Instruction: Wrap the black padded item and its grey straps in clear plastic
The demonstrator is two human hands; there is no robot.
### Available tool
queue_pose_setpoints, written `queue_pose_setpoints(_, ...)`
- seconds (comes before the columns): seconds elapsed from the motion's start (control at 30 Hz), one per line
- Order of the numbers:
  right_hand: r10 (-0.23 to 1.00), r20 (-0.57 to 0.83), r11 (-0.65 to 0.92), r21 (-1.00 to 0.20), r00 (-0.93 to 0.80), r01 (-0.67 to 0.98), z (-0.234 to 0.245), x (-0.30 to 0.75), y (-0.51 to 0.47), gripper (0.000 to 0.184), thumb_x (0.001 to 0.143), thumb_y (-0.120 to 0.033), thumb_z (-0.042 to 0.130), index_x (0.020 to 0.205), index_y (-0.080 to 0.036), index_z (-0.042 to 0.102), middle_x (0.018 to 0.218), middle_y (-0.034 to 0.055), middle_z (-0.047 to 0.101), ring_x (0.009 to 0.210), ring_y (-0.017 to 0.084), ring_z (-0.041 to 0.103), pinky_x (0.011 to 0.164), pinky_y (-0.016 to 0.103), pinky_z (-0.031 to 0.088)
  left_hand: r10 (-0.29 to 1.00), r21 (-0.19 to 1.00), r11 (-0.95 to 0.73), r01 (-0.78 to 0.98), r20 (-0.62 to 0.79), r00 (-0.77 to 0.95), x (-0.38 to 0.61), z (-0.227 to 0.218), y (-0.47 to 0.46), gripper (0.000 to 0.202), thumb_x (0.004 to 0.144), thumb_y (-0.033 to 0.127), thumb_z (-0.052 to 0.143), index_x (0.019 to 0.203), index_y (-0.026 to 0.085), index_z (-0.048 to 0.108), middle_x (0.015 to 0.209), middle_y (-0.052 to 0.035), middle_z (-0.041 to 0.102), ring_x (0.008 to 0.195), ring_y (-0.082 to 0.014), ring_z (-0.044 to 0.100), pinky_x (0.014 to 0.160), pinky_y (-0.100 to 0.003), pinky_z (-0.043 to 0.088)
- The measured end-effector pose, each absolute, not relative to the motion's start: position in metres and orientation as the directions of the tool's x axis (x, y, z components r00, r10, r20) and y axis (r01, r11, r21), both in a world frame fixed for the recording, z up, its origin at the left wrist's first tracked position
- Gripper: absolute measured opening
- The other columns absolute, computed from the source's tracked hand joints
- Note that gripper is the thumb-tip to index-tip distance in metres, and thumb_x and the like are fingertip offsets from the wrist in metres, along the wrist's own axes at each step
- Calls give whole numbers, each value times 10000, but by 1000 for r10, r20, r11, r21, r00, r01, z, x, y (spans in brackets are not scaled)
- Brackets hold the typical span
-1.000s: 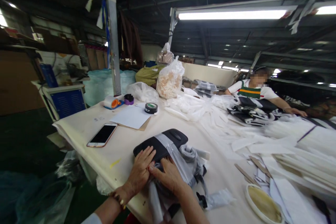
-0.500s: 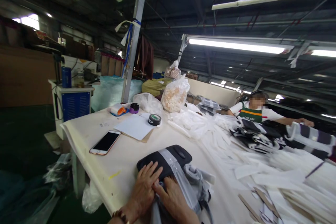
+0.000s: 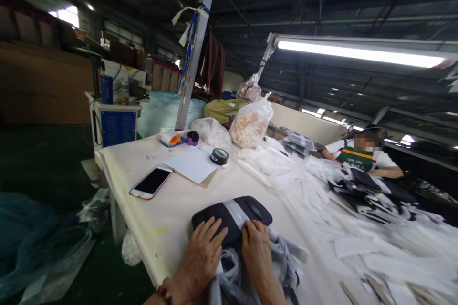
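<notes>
On white table [image 3: 171,209], left hand [image 3: 202,259], right hand [image 3: 255,252], flat, grip wide, pressing bagged black pad [image 3: 229,217].

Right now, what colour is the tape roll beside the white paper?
Black, with a green inner label; the tape roll shows best in the head view.

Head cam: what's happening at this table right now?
A person presses both hands flat on a black padded piece wrapped in a clear plastic bag at the near edge of the cream worktable. The left hand lies on its near left part, the right hand beside it on the plastic and grey fabric. A smartphone, a sheet of paper and a roll of black tape lie farther back. Across the table, a co-worker handles dark striped fabric.
</notes>
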State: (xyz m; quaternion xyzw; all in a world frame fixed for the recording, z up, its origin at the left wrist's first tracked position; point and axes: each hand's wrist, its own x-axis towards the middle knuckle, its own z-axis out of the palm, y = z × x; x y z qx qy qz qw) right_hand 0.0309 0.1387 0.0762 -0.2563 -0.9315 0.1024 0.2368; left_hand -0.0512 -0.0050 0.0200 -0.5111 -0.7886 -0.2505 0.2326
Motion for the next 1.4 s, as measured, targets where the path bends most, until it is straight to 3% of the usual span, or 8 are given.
queue_pose_setpoints(0.2,593,385,801,-376,-708,466,65,26,129,262,854,-113,428,971,-68,658,958,156,621,928,276,550,866,389,427,689,126,379,917,623,-370,-50,20,-4,455,839,150,402,1280,239,463,1309,-50,514,1212,-240,446,940,-459,441)
queue_pose_setpoints(0.47,587,379,801,-401,-716,444,66,24,129,312,831,-82,399,995,-28,659,995,199,621,961,304,568,865,419,454,696,140,365,921,615,-369,-52,23,5,422,825,143,410,1221,231,526,1269,-59,551,1180,-249,479,926,-463,448)
queue_pose_setpoints(0.6,534,387,833,-395,-752,388,75,41,131,338,803,-74,418,1037,-97,661,1089,150,617,1043,232,566,932,322,441,678,148,337,930,647,-348,-57,22,2,427,838,142,385,1238,221,513,1256,-69,560,1172,-253,488,913,-468,456)
queue_pose_setpoints(0.7,556,450,823,-418,-699,385,78,72,147,355,823,-162,400,1079,-130,644,1182,134,580,1109,216,533,973,327,417,670,162,302,939,665,-330,-63,21,2,407,856,159,363,1221,227,529,1243,-66,571,1163,-247,499,907,-469,461)
queue_pose_setpoints(0.83,702,514,712,-505,-493,487,74,117,176,436,799,-336,389,967,-48,670,1085,216,596,1042,316,545,950,479,416,666,142,284,948,682,-302,-67,23,2,397,862,172,342,1193,224,555,1207,-64,597,1133,-238,526,888,-457,479)
queue_pose_setpoints(0.9,716,501,698,-523,-485,489,75,121,180,460,787,-367,397,955,-35,668,1058,224,603,1023,333,544,934,498,418,660,113,293,949,694,-287,-67,25,2,401,861,170,334,1190,214,558,1197,-67,604,1124,-234,533,880,-449,488)
queue_pose_setpoints(1.1,575,370,793,-471,-730,386,95,51,158,375,835,-194,380,1115,-91,609,1144,129,605,1096,227,521,987,334,380,633,44,306,951,737,-238,-66,20,3,404,849,157,345,1188,209,559,1196,-70,600,1117,-237,533,858,-437,500)
queue_pose_setpoints(1.4,585,295,782,-451,-755,430,78,-23,171,339,739,-82,445,996,-94,665,967,132,675,951,288,579,851,374,435,607,17,322,947,764,-219,-68,6,4,441,845,176,385,1272,235,479,1235,-39,576,1138,-226,514,868,-394,490)
